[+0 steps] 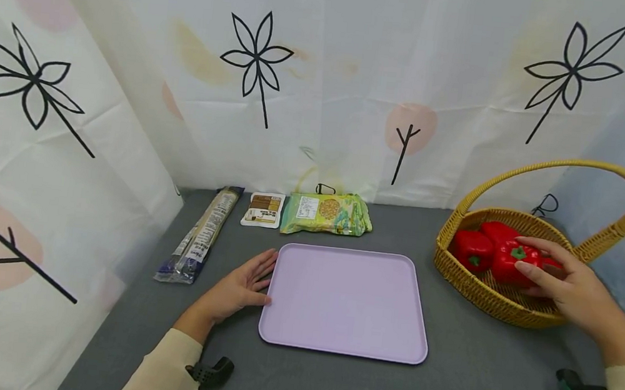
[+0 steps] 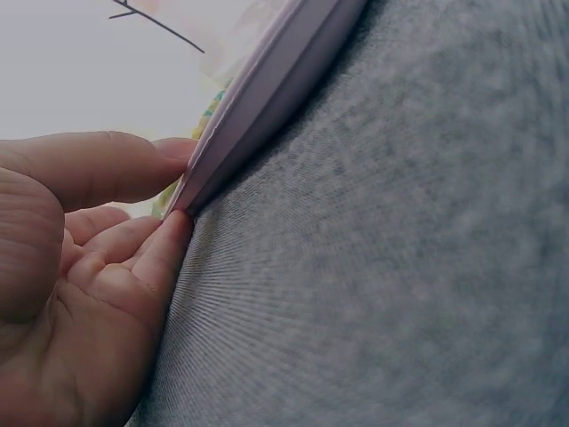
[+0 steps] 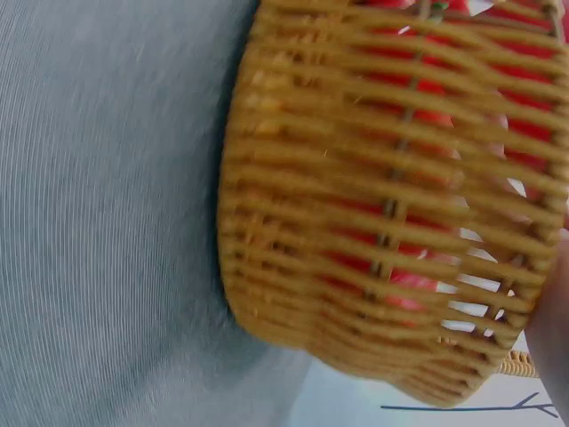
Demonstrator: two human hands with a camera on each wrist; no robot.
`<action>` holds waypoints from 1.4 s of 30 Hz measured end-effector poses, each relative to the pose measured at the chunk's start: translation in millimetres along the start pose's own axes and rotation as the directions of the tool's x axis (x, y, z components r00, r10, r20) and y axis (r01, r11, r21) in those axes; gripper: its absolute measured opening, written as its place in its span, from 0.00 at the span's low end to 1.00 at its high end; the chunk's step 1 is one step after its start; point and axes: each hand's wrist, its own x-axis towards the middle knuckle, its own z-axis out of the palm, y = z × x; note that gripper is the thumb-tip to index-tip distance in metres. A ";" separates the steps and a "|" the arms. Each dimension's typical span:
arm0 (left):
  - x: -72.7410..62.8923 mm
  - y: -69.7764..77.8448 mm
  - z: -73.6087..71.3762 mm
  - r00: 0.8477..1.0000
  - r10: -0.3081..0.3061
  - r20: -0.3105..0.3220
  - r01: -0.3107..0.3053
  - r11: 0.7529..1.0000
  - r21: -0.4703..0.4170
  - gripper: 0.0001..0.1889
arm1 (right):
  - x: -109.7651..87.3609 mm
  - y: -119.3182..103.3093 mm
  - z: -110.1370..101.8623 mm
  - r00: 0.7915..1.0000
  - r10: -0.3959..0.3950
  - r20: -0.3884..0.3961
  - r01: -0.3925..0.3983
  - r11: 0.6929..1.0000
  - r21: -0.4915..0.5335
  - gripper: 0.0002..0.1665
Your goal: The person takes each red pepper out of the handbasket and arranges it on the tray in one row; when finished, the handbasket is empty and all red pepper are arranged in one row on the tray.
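Observation:
In the head view, a lilac tray [image 1: 342, 301] lies flat on the dark grey table. My left hand [image 1: 238, 288] touches its left edge, fingers loosely extended and thumb at the rim; the left wrist view shows the thumb [image 2: 107, 165] against the tray's rim [image 2: 258, 98]. At the right stands a yellow wicker basket [image 1: 474, 298] holding several red bell peppers. My right hand [image 1: 580, 287] reaches into it and grips a red bell pepper [image 1: 515, 261] between thumb and fingers. Another pepper [image 1: 472, 249] sits beside it. In the right wrist view, the basket's wall [image 3: 382, 196] hides most of this grip.
Behind the tray lie a green and yellow snack package [image 1: 326, 214] and a small white and brown packet [image 1: 263, 209]. A long plastic-wrapped package [image 1: 201, 234] lies at the left. The basket's tall handle [image 1: 558, 162] arches over the peppers. Patterned curtains surround the table.

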 end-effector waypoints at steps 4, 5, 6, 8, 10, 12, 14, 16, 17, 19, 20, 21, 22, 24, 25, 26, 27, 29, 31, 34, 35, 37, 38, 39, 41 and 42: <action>0.2 -1.1 -1.0 1.000 0.006 0.008 -0.006 1.000 0.003 0.58 | -1.3 -1.1 2.6 0.998 -0.021 -0.061 0.028 0.993 0.116 0.37; 0.1 -1.1 -1.0 1.000 0.005 0.007 -0.005 1.000 0.004 0.58 | -1.0 -1.9 3.5 0.997 -0.020 -0.069 0.029 0.991 0.131 0.39; 0.2 -0.9 -0.9 1.000 0.005 0.005 -0.005 1.000 0.005 0.58 | -0.7 -2.9 4.3 0.997 -0.018 -0.075 0.028 0.990 0.141 0.40; 0.1 -0.4 -0.6 1.000 0.003 0.000 -0.003 1.000 0.009 0.58 | -0.5 -5.5 5.8 0.996 -0.016 -0.083 0.028 0.988 0.151 0.43; 0.1 0.3 0.1 1.000 0.001 -0.002 -0.001 1.000 0.012 0.58 | -0.8 -8.7 6.7 0.996 -0.021 -0.085 0.034 0.988 0.153 0.45; 0.2 1.0 0.7 1.000 -0.002 -0.003 0.002 1.000 0.011 0.58 | -1.7 -12.5 7.3 0.996 -0.037 -0.084 0.050 0.986 0.158 0.46; -0.3 0.9 0.4 1.000 0.000 -0.001 0.000 1.000 0.010 0.58 | -2.0 -17.5 8.3 0.995 -0.059 -0.084 0.072 0.984 0.160 0.46; -0.6 0.6 0.1 1.000 0.001 0.001 -0.001 1.000 0.010 0.58 | -2.0 -22.9 10.0 0.993 -0.079 -0.085 0.092 0.982 0.163 0.46; -0.7 0.3 -0.1 1.000 0.001 0.001 -0.002 1.000 0.009 0.57 | -2.0 -25.7 10.9 0.993 -0.086 -0.084 0.099 0.981 0.167 0.46; -0.9 -0.1 -0.2 1.000 0.002 0.000 -0.002 1.000 0.010 0.58 | -1.7 -31.8 13.4 0.992 -0.097 -0.082 0.111 0.978 0.174 0.46; -0.8 -0.2 -0.2 1.000 0.002 -0.001 -0.002 1.000 0.012 0.58 | -1.7 -34.8 14.6 0.991 -0.105 -0.079 0.117 0.978 0.174 0.45; -0.8 -0.2 0.0 1.000 0.001 -0.003 -0.001 1.000 0.011 0.58 | -1.8 -37.7 15.7 0.991 -0.108 -0.074 0.119 0.978 0.173 0.45; -0.9 -0.3 0.0 1.000 0.003 -0.002 -0.003 1.000 0.011 0.58 | -1.9 -40.8 17.2 0.992 -0.108 -0.070 0.119 0.978 0.172 0.45; -0.9 -0.5 -0.1 1.000 0.005 -0.003 -0.005 1.000 0.011 0.58 | -1.8 -47.7 21.5 0.991 -0.117 -0.058 0.126 0.976 0.179 0.44; -0.8 -0.4 -0.1 1.000 0.006 -0.003 -0.006 1.000 0.010 0.58 | -1.7 -51.2 24.1 0.990 -0.128 -0.052 0.135 0.975 0.174 0.44; -0.6 -0.4 -0.1 1.000 0.007 -0.003 -0.007 1.000 0.010 0.58 | -1.3 -54.7 26.8 0.989 -0.142 -0.046 0.148 0.973 0.175 0.45; -0.4 -0.2 -0.1 1.000 0.009 -0.004 -0.009 1.000 0.010 0.57 | -1.0 -58.4 29.9 0.987 -0.155 -0.040 0.160 0.971 0.176 0.45; 0.3 0.0 0.1 1.000 0.008 -0.008 -0.008 1.000 0.009 0.57 | -0.5 -65.4 36.9 0.983 -0.179 -0.029 0.182 0.966 0.183 0.45; 0.9 0.4 0.2 1.000 0.007 -0.011 -0.006 1.000 0.007 0.57 | 0.1 -71.5 44.3 0.978 -0.208 -0.015 0.208 0.961 0.182 0.46; 1.0 0.8 0.1 1.000 0.006 -0.014 -0.006 1.000 0.004 0.57 | 1.4 -79.5 55.7 0.973 -0.230 0.017 0.222 0.954 0.203 0.48; 0.9 0.9 0.1 1.000 0.006 -0.013 -0.006 1.000 0.003 0.57 | 2.1 -81.6 59.9 0.970 -0.242 0.031 0.231 0.950 0.212 0.48; 0.5 1.1 0.3 1.000 0.004 -0.011 -0.004 1.000 0.003 0.57 | 3.9 -84.8 68.3 0.964 -0.261 0.058 0.241 0.943 0.231 0.48; 0.3 1.2 0.5 1.000 0.003 -0.010 -0.003 1.000 0.002 0.57 | 4.9 -86.1 72.7 0.959 -0.274 0.072 0.250 0.937 0.242 0.49; 0.2 1.3 0.7 1.000 0.002 -0.010 -0.002 1.000 0.002 0.57 | 6.2 -87.1 77.3 0.953 -0.289 0.087 0.259 0.931 0.259 0.49; 0.1 1.6 1.0 1.000 0.001 -0.011 -0.001 1.000 0.004 0.57 | 9.1 -89.0 86.6 0.943 -0.315 0.110 0.274 0.919 0.283 0.49; 0.1 1.7 1.1 1.000 0.001 -0.012 -0.001 1.000 0.004 0.57 | 10.6 -89.9 91.6 0.940 -0.320 0.119 0.275 0.916 0.293 0.49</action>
